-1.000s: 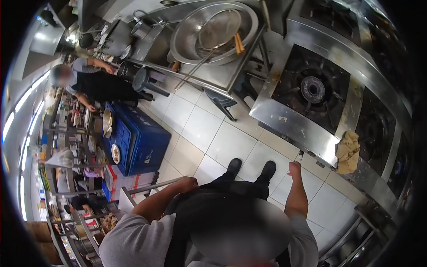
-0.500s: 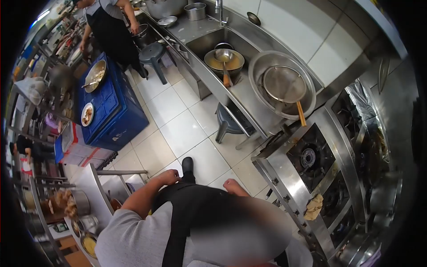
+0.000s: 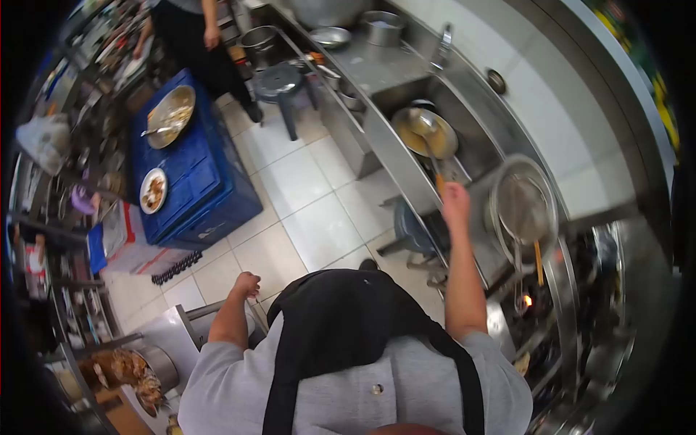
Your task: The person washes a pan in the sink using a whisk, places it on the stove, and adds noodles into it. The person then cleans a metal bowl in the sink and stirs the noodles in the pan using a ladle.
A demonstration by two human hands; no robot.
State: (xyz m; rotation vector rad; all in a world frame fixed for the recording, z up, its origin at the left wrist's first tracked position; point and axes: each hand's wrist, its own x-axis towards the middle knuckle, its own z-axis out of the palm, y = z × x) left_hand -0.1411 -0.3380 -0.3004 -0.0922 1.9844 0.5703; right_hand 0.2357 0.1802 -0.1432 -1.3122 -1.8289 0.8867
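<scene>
My right hand is stretched forward over the front edge of the sink counter, at the orange handle end of a ladle. Motion smears its fingers, so I cannot tell whether they grip the handle. The ladle's round head rests in a metal bowl of yellowish liquid, which sits in the sink. Low on the left, my left hand hangs beside my apron with its fingers curled in and nothing visible in them.
A strainer lies in a large basin on the right, near the stove, where a small flame shows. On the left, a blue cooler carries two dishes. A stool and another person are farther ahead.
My right hand has risen from beside my apron and reached forward to the ladle's handle. My left hand has swung outward to the left. The view has shifted, and the flame now shows.
</scene>
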